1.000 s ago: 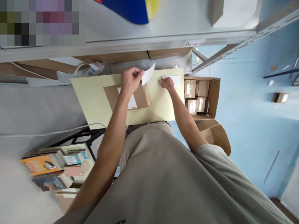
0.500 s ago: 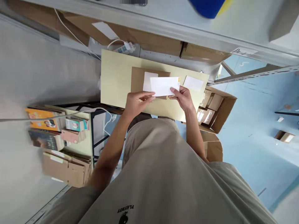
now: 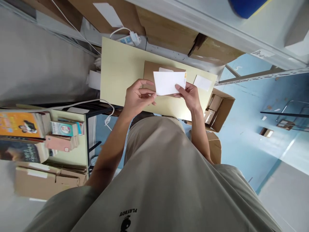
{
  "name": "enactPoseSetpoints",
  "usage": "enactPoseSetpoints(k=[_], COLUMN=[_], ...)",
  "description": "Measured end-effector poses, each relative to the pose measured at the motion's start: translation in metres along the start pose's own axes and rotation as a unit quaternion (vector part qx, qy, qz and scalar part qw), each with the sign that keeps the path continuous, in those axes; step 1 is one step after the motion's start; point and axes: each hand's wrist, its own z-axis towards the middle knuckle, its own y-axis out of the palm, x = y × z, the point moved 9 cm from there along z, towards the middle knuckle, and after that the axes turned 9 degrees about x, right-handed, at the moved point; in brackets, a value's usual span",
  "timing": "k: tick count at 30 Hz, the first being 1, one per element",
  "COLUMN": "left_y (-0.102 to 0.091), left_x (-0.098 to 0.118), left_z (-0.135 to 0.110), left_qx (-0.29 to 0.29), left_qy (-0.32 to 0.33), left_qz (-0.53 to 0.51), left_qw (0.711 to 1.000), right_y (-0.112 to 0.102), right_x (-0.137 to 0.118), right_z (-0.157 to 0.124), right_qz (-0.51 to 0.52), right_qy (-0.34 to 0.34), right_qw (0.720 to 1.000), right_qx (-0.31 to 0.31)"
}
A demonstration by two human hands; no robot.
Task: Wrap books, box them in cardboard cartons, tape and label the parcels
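Note:
A white paper label (image 3: 169,82) is held between both hands above a pale yellow table (image 3: 120,72). My left hand (image 3: 137,98) pinches its left edge with fingers curled. My right hand (image 3: 189,96) grips its lower right edge, thumb on top. Under the label lies a flat brown cardboard parcel (image 3: 151,69) with a white sticker partly hidden. A second white label (image 3: 202,82) lies on the table to the right.
An open carton of small boxes (image 3: 218,108) stands right of the table. Books and flat cartons (image 3: 36,135) fill a low shelf at left. A power strip (image 3: 127,39) with cables lies beyond the table. Metal shelving (image 3: 217,25) with brown boxes runs overhead.
My left hand brought the white label down from the far table edge; my right hand left the other label and took hold of this one. The view has swung left.

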Motion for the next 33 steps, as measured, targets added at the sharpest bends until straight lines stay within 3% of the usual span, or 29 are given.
enactPoseSetpoints(k=[5,8,11,15,20,33], left_y=[-0.038,-0.062,-0.088,-0.119,-0.139,-0.175], left_x=[-0.006,-0.011,-0.016,-0.019,-0.015,-0.029], left_z=[0.007,0.013,0.02,0.028,0.032,0.044], left_qx=[-0.023,-0.036,-0.03,-0.019,-0.055,-0.089], left_qy=[-0.009,-0.005,-0.007,-0.017,-0.013,0.009], left_qz=[-0.027,-0.041,-0.045,-0.032,-0.026,-0.015], left_qw=[0.999,0.998,0.999,0.999,0.998,0.996], right_y=[0.059,0.093,0.12,0.172,0.213,0.26], right_x=[0.008,0.004,-0.022,-0.058,-0.067,-0.055], right_z=[0.005,0.003,-0.022,-0.068,-0.084,-0.076], right_qz=[-0.058,-0.133,-0.209,-0.27,-0.301,-0.362], right_qy=[-0.022,-0.105,-0.224,-0.306,-0.306,-0.244], right_qw=[0.998,0.985,0.949,0.912,0.902,0.898], right_qx=[-0.01,0.023,0.076,0.031,0.04,0.055])
